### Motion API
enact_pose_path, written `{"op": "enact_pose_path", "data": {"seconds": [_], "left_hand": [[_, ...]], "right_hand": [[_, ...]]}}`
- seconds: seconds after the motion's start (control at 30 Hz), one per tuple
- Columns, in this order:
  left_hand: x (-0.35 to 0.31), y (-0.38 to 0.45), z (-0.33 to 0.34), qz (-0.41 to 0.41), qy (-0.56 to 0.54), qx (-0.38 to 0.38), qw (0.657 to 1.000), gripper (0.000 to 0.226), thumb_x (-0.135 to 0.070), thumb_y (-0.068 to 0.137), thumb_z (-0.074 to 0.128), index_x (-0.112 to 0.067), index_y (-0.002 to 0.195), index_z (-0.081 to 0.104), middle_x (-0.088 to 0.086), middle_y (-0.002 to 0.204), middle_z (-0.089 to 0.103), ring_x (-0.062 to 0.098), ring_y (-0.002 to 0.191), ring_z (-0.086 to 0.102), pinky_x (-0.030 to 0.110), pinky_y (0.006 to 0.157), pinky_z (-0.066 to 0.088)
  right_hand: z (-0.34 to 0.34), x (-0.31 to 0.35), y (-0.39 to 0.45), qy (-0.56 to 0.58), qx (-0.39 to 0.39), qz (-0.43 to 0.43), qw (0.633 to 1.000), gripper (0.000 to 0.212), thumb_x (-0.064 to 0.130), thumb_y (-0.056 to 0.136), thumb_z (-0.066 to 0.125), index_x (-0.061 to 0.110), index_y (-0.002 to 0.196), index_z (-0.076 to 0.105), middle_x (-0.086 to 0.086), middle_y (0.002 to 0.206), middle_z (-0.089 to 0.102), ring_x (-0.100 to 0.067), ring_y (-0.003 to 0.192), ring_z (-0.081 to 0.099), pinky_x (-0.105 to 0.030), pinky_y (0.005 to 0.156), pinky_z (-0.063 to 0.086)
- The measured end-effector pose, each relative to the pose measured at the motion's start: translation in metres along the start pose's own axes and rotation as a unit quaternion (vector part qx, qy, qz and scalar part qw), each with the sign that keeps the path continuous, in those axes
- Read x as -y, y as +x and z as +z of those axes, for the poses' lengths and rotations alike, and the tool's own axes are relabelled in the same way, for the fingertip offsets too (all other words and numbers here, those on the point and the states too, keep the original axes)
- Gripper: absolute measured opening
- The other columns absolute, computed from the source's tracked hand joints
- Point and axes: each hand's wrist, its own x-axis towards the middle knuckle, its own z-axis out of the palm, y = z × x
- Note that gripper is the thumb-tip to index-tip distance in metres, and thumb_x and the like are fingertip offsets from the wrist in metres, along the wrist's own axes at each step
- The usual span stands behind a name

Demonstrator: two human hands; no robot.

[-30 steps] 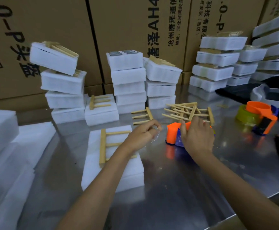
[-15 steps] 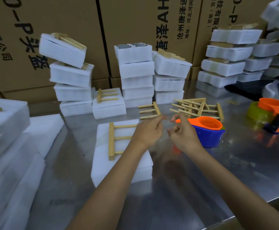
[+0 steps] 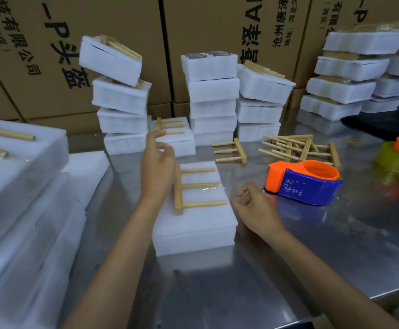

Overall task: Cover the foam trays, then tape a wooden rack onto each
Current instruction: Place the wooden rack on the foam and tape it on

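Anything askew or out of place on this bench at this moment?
Yes. The top foam tray of the left stack sits steeply tilted, one end raised, with its wooden rack sloping along with it. Behind the tape dispenser, loose racks lie in a crisscrossed heap on the steel table.

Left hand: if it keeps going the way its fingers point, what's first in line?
Likely the foam tray with a wooden rack on top, just beyond the left hand; depth is unclear from one view.
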Motion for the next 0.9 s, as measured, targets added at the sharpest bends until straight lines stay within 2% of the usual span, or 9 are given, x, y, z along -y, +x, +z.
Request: {"op": "enact_pose_path", "data": {"seconds": [0.13,0.2,0.3,0.4,0.53,0.6,0.67,0.77,0.9], "left_hand": [[0.052,-0.022,-0.035,-0.182,0.036,-0.023,0.982,0.018,-0.018,0.1,0.044,-0.014,0.109,0.059,0.009,0.11,0.065,0.032,0.105,0.061,0.045,0.093,0.049],[0.064,-0.036,-0.037,-0.248,0.046,0.049,0.967,0.03,-0.028,0.099,0.043,-0.011,0.093,0.067,0.015,0.106,0.069,0.035,0.105,0.062,0.049,0.097,0.049],[0.055,-0.039,-0.035,-0.317,-0.079,0.096,0.94,0.038,-0.043,0.095,0.049,-0.019,0.081,0.075,0.008,0.093,0.077,0.028,0.095,0.07,0.046,0.093,0.052],[0.045,-0.036,-0.038,-0.329,-0.258,0.154,0.895,0.033,-0.052,0.095,0.056,-0.031,0.093,0.081,0.005,0.102,0.077,0.02,0.096,0.073,0.042,0.091,0.054],[0.034,-0.019,-0.046,-0.322,-0.382,0.193,0.845,0.055,-0.061,0.087,0.065,-0.028,0.131,0.066,0.011,0.13,0.067,0.034,0.119,0.065,0.058,0.103,0.047],[0.034,-0.011,-0.045,-0.268,-0.408,0.18,0.854,0.052,-0.048,0.091,0.066,-0.033,0.139,0.057,0.01,0.136,0.063,0.037,0.124,0.061,0.063,0.105,0.044],[0.037,-0.009,-0.044,-0.214,-0.419,0.155,0.869,0.047,-0.034,0.095,0.063,-0.037,0.141,0.053,0.009,0.137,0.063,0.037,0.124,0.06,0.064,0.104,0.044],[0.049,-0.01,-0.046,-0.225,-0.442,0.139,0.857,0.045,-0.029,0.095,0.062,-0.033,0.139,0.055,0.011,0.136,0.063,0.038,0.124,0.06,0.065,0.103,0.045],[0.066,-0.007,-0.053,-0.283,-0.455,0.135,0.834,0.054,-0.036,0.092,0.065,-0.026,0.144,0.053,0.015,0.14,0.059,0.041,0.126,0.058,0.066,0.103,0.044]], "right_hand": [[0.008,0.008,-0.003,0.004,0.03,-0.016,0.999,0.02,0.035,0.086,0.069,0.022,0.085,0.054,0.003,0.071,0.062,-0.017,0.069,0.057,-0.031,0.06,0.042],[0.008,0.009,-0.004,-0.056,0.036,-0.035,0.997,0.017,0.033,0.086,0.067,0.022,0.084,0.054,0.005,0.072,0.061,-0.013,0.067,0.054,-0.03,0.059,0.041],[0.006,0.014,-0.006,-0.087,0.049,-0.055,0.993,0.014,0.03,0.085,0.065,0.022,0.085,0.053,0.004,0.075,0.061,-0.015,0.069,0.056,-0.031,0.059,0.042],[0.011,0.023,-0.007,-0.079,0.033,-0.07,0.994,0.015,0.034,0.087,0.065,0.024,0.089,0.054,0.005,0.084,0.061,-0.015,0.073,0.058,-0.032,0.061,0.043],[0.017,0.042,0.01,0.108,-0.016,-0.055,0.993,0.008,0.017,0.093,0.064,0.015,0.1,0.065,-0.004,0.09,0.069,-0.021,0.08,0.062,-0.037,0.073,0.05],[0.02,0.052,0.022,0.194,-0.017,-0.034,0.98,0.009,0.006,0.093,0.062,0.008,0.101,0.067,-0.01,0.095,0.071,-0.019,0.084,0.063,-0.034,0.076,0.051],[0.027,0.055,0.027,0.272,-0.004,0.002,0.962,0.01,0.005,0.095,0.06,0.012,0.095,0.067,-0.005,0.089,0.072,-0.01,0.077,0.064,-0.023,0.068,0.051],[0.04,0.054,0.028,0.359,0.022,0.063,0.931,0.012,0.013,0.097,0.06,0.017,0.089,0.069,0.002,0.077,0.073,-0.007,0.066,0.066,-0.016,0.052,0.049],[0.06,0.059,0.028,0.46,0.086,0.119,0.876,0.015,0.027,0.095,0.063,0.018,0.093,0.075,-0.008,0.09,0.075,-0.018,0.075,0.069,-0.03,0.066,0.054]]}}
